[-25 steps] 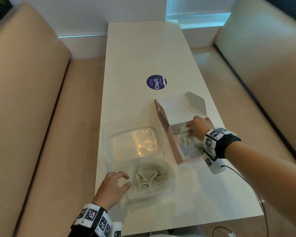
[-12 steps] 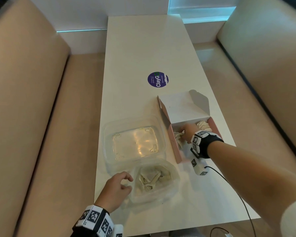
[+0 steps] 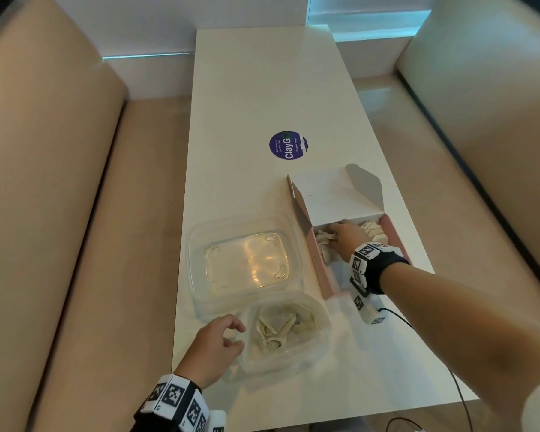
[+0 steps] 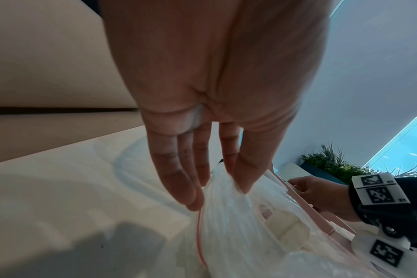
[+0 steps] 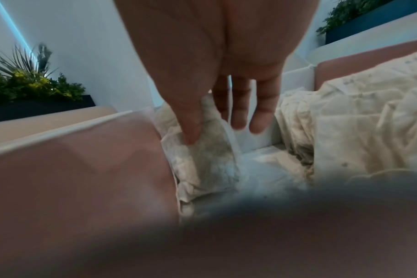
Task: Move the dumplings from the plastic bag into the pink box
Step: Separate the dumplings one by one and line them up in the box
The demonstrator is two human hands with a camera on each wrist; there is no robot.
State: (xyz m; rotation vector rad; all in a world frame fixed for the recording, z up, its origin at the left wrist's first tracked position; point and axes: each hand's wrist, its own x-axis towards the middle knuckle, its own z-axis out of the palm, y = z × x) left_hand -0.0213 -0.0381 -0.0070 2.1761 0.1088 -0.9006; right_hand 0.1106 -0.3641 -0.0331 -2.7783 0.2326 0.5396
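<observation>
The pink box (image 3: 320,275) stands open on the white table (image 3: 262,88), lid raised at the back. My right hand (image 3: 337,236) is inside it at the far left corner and pinches a pale dumpling (image 5: 202,156) with the thumb, close to the pink wall (image 5: 83,169). More dumplings (image 3: 373,230) lie along the box's right side. The clear plastic bag (image 3: 312,335) sits near the front edge with several dumplings (image 3: 275,332) inside. My left hand (image 4: 217,195) pinches the bag's rim (image 4: 226,184) between thumb and fingers.
An empty clear plastic container (image 3: 243,263) lies between the bag and the box's left side. A round purple sticker (image 3: 288,145) is on the table further back. Beige bench seats (image 3: 44,213) run along both sides. A black cable (image 3: 455,381) trails off the table's right front.
My right hand has gone down into the box with the dumpling and toward its far left corner. The left hand has stayed at the bag's rim.
</observation>
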